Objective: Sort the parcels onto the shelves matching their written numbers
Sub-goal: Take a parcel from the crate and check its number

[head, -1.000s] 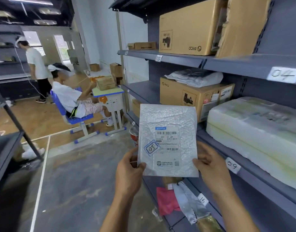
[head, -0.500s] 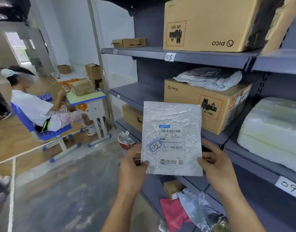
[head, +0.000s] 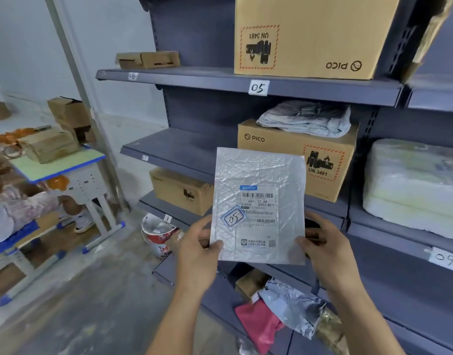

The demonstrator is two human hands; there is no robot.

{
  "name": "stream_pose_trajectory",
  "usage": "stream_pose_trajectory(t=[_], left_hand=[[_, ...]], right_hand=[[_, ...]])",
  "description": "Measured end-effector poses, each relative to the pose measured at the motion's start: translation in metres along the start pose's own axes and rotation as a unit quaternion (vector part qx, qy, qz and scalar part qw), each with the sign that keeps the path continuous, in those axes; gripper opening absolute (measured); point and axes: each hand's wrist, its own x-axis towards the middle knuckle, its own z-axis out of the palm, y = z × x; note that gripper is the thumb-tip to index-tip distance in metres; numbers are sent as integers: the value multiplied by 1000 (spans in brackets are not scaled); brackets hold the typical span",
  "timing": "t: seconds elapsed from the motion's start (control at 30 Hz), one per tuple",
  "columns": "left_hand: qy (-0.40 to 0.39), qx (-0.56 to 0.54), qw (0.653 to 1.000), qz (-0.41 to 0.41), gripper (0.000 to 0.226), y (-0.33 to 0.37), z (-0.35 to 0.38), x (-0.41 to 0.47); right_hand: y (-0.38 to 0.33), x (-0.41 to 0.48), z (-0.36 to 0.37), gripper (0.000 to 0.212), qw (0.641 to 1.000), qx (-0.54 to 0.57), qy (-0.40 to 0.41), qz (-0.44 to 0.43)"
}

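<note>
Crinkled silver flat mailer [head: 258,201] marked 05, pinched upright by both hands [head: 194,254]

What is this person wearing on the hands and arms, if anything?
Nothing that shows. The left hand and right hand are ungloved, and both forearms are bare to the frame's edge: no sleeve, watch or band. Rings cannot be ruled out.
</note>
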Motion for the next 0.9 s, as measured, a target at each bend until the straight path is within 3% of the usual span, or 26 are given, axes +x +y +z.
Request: stream_pose_trajectory(t=[0.53, 0.9], left_hand=[[-91, 16, 995, 40, 54, 3, 15, 119], [-169, -9, 985, 44, 52, -1, -16, 148]], right_hand=[[-10, 79, 41, 53, 997, -2, 71, 27], [-33, 52, 78, 54, 988, -39, 146, 21]])
